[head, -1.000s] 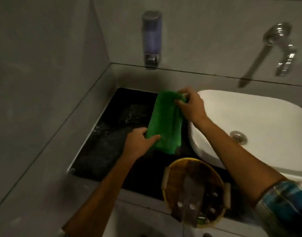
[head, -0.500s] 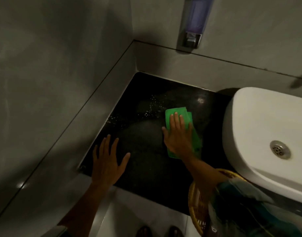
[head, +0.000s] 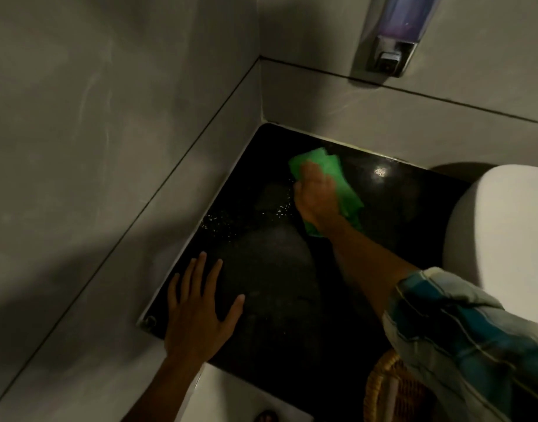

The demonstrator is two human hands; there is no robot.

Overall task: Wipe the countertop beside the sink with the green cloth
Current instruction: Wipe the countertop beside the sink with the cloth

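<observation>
The green cloth (head: 337, 181) lies folded on the black countertop (head: 276, 269), near the back left corner. My right hand (head: 317, 197) presses down flat on top of it, covering its middle. My left hand (head: 197, 309) rests palm down with fingers spread on the countertop's front left part, holding nothing. Small water droplets glint on the counter to the left of the cloth. The white sink (head: 505, 233) stands at the right edge of the counter.
Grey tiled walls close the counter at the left and back. A soap dispenser (head: 392, 35) hangs on the back wall above. A woven basket (head: 392, 391) sits at the counter's front right, under my right sleeve.
The cloth went from being held up in both hands to lying on the counter. My right hand has since pushed it toward the back corner. My left hand settled flat at the front left.
</observation>
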